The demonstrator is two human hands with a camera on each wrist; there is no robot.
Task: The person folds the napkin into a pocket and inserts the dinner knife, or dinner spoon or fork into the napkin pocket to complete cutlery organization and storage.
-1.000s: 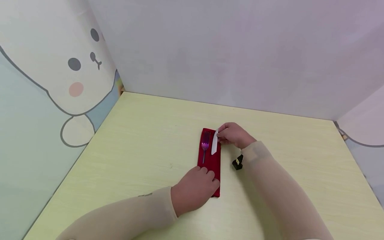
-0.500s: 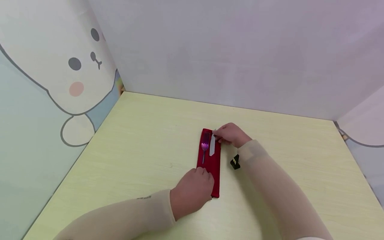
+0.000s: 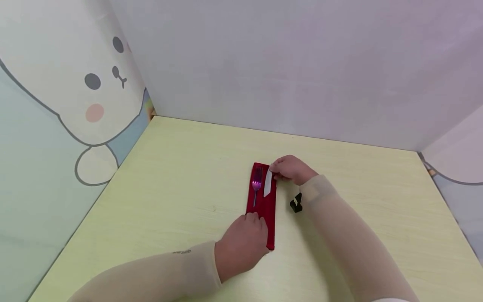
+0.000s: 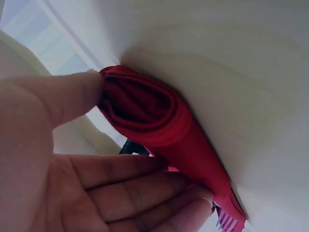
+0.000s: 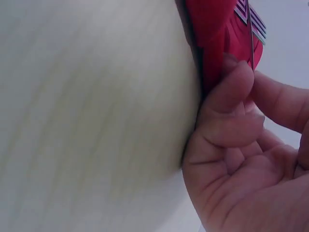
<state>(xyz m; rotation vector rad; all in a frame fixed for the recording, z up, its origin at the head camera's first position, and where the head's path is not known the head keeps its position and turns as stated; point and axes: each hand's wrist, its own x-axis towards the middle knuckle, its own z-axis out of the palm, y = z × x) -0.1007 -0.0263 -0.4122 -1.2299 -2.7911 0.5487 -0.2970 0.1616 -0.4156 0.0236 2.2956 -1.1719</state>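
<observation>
A folded red napkin [image 3: 269, 212] lies lengthwise on the table, with a purple-tinted metal fork [image 3: 257, 183] on its left side. Beside the fork is the pale blade of a table knife [image 3: 267, 184], its lower end at the cloth. My right hand [image 3: 291, 168] pinches the knife's far end between thumb and index finger, other fingers curled at the napkin's edge. At the near end, my left hand [image 3: 242, 245] grips the napkin. In the left wrist view the thumb presses the rolled end of the napkin [image 4: 193, 150], the fingers along its other side; fork tines [image 4: 226, 221] show beyond.
The light wooden table [image 3: 188, 167] meets a pale wall [image 3: 286, 84] at the back and a wall with a cartoon animal [image 3: 105, 96] on the left. A small black device [image 3: 296, 203] sits by the right sleeve [image 3: 320, 191].
My right hand has moved the knife left, from the napkin's right edge to beside the fork. My left hand has shifted slightly toward me and to the left, still on the napkin.
</observation>
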